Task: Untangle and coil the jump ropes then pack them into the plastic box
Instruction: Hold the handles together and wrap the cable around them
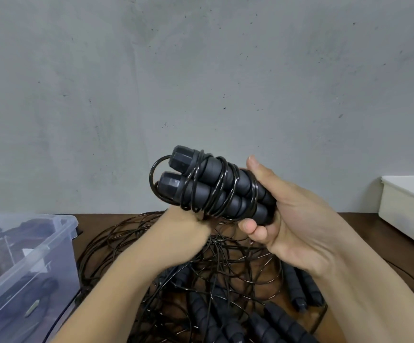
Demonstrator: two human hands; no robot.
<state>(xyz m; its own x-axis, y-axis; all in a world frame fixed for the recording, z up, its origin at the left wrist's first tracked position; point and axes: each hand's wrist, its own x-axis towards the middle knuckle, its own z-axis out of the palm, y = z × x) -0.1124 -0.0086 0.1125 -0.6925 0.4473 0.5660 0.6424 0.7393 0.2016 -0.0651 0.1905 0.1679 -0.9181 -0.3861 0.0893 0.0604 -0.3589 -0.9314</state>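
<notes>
Partly blurred left hand [183,226]; fingers hidden behind jump rope [213,186].

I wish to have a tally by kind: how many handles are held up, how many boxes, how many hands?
Held handles, wrapped in cord: 2
Boxes: 2, clear plastic box, white bin
Hands: 2, left hand, right hand
Total: 6

Table [369,226]: tangled ropes [238,268], plastic box [27,256]

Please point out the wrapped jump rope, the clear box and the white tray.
wrapped jump rope [216,186], head view, foam handle.
clear box [60,268], head view, side wall.
white tray [404,209], head view, side wall.
</notes>
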